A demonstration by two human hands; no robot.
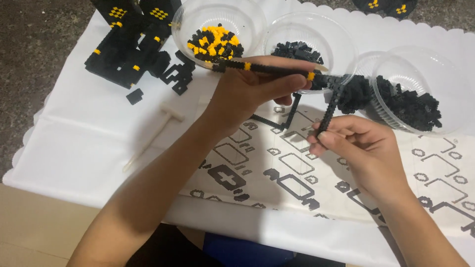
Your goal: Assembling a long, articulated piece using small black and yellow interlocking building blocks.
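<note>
My left hand (pixel 250 91) grips a long thin black strip of small bricks with yellow spots (pixel 277 70), held level above the table. My right hand (pixel 354 143) pinches the lower end of a short black brick strip (pixel 330 106) that stands upright and meets the long strip near its right end. Under both hands lies a printed instruction sheet (pixel 292 168) with black outline drawings. A thin black brick frame piece (pixel 277 121) rests on that sheet below my left hand.
Three clear plastic bowls stand at the back: one with black and yellow bricks (pixel 217 42), one with black bricks (pixel 302 49), one larger with black bricks (pixel 410 106). A black-and-yellow brick build (pixel 133 49) sits far left. A small pale mallet tool (pixel 153 136) lies on the white cloth (pixel 74 143).
</note>
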